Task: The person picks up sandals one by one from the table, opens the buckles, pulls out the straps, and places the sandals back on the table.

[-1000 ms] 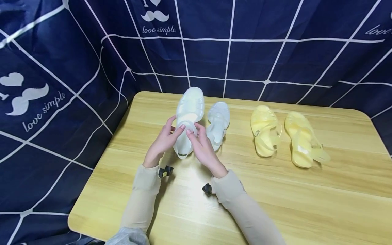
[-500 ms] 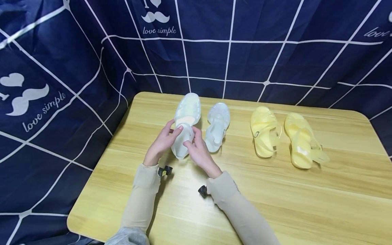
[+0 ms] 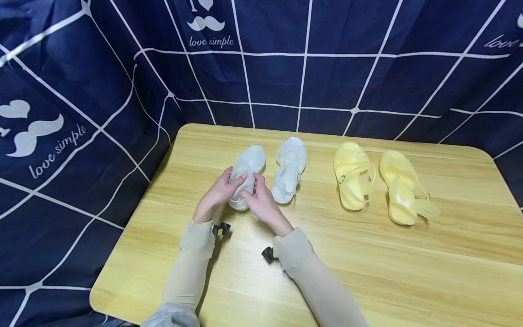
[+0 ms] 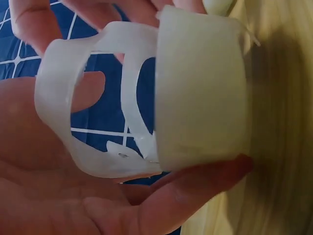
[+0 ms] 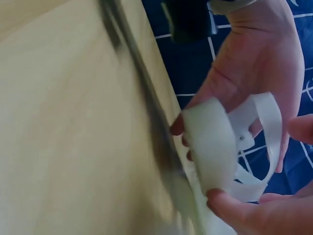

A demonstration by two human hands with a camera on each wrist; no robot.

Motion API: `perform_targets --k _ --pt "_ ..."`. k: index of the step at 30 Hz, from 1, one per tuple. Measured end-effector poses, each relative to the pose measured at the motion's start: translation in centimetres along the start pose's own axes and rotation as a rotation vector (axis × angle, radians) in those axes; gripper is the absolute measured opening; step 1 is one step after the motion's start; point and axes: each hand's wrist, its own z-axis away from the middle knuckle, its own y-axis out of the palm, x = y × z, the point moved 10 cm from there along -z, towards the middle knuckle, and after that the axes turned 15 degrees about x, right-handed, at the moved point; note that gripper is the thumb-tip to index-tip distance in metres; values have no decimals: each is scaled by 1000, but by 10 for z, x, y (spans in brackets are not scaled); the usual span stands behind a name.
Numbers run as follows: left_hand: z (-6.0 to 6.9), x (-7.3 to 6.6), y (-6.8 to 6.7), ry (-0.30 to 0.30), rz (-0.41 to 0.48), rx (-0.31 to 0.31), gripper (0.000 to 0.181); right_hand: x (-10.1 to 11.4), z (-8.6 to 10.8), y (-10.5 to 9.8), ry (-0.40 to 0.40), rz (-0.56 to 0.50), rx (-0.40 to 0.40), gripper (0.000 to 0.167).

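A translucent white sandal is between both hands at the left part of the table, toe pointing away. My left hand grips its left side, thumb over the strap area. On its right side my right hand pinches near the heel, fingers curled. The left wrist view shows the sandal's heel end and its looped straps close up, with fingertips at the edge; the right wrist view shows the same heel between fingers of both hands. Whether the sole touches the table cannot be told.
A second white sandal lies just right of the held one. Two yellow sandals lie further right on the wooden table. Dark blue cloth with white lines hangs behind and at the left.
The held sandal's toe has tipped down and come nearer, so it looks shorter and lower. My right hand has shifted slightly left with it; my left hand has barely moved.
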Motion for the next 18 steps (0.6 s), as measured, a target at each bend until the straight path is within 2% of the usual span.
perform_targets --k 3,8,12,18 --pt "1 3 -2 -40 -15 -26 85 -5 -2 2 12 -58 0 77" --pt "-1 0 -2 -31 -2 -35 84 -9 -5 4 -6 -183 7 83" --pt "-2 -1 0 -10 0 -28 84 -10 -7 4 -15 -186 14 83" --pt "-2 -3 4 19 14 -37 85 -13 -12 0 -1 -157 -27 83"
